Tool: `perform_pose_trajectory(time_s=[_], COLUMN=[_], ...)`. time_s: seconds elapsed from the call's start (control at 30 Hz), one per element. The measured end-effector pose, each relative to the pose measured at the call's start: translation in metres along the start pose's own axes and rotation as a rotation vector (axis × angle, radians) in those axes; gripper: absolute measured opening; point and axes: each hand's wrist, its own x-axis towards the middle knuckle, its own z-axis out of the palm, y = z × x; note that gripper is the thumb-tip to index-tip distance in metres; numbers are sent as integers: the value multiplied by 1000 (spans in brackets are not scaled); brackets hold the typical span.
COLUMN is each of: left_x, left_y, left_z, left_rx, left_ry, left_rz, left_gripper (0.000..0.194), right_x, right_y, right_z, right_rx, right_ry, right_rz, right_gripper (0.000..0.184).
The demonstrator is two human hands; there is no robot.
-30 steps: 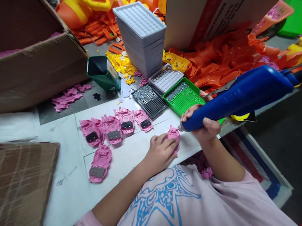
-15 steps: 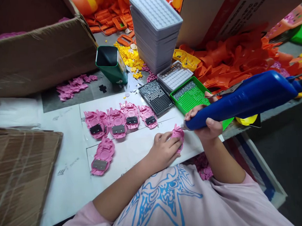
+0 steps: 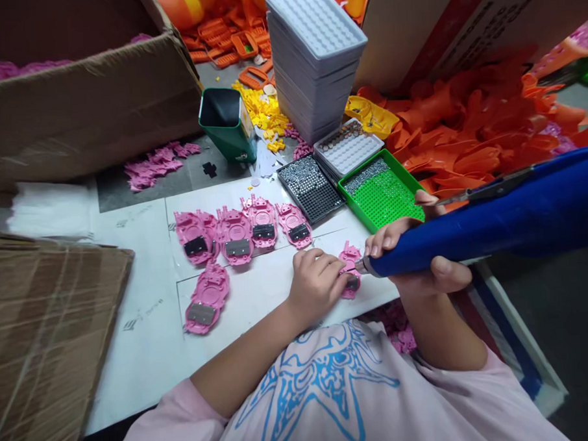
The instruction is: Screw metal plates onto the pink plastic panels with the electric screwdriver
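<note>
My right hand (image 3: 412, 248) is wrapped round a blue electric screwdriver (image 3: 474, 222), which lies slanted with its tip down to the left. The tip meets a pink plastic casing (image 3: 350, 254) on the white work sheet near my body. My left hand (image 3: 316, 278) holds that casing from its left side, fingers curled over its edge by a dark plate. To the left lie several more pink casings (image 3: 236, 229), each with a dark or silver plate. One casing (image 3: 207, 302) sits apart, closer to me.
A black screw tray (image 3: 317, 206), a green screw tray (image 3: 395, 196) and a pale tray (image 3: 349, 150) stand behind my hands. Farther back are a tall stack of trays (image 3: 312, 83) and a dark green bin (image 3: 226, 135). Cardboard boxes (image 3: 89, 112) flank the left side; orange parts (image 3: 465, 115) heap right.
The screwdriver has tilted flatter and its tip has moved down the casing towards the plate. My left fingers have drawn back to the left, uncovering more of the casing.
</note>
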Motion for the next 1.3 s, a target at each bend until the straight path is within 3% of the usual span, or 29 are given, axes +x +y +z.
perform_pose_trajectory(time_s=[0.4, 0.63, 0.83, 0.9, 1.0, 1.2, 1.3], left_x=[-3, -4, -10, -11, -10, -10, -11], left_y=[0, 3, 1, -1, -3, -2, -2], left_z=[1, 1, -1, -1, -1, 0, 1], left_rx=[-41, -29, -11, -2, 6, 9, 3], left_ry=[-10, -12, -204, -279, -353, -342, -339], left_rz=[38, -66, 171, 189, 173, 158, 159], left_gripper=[11, 25, 36, 43, 39, 27, 26], right_x=[-6, -4, 4, 5, 6, 5, 3], right_y=[7, 10, 15, 19, 23, 29, 32], right_z=[0, -5, -19, -21, -23, -25, -26], right_rx=[-18, -60, -137, -142, -141, -239, -354], right_ry=[-14, -7, 137, 135, 118, 101, 14], right_rz=[1, -45, -74, -94, -84, -76, -38], right_gripper=[28, 26, 22, 21, 23, 31, 37])
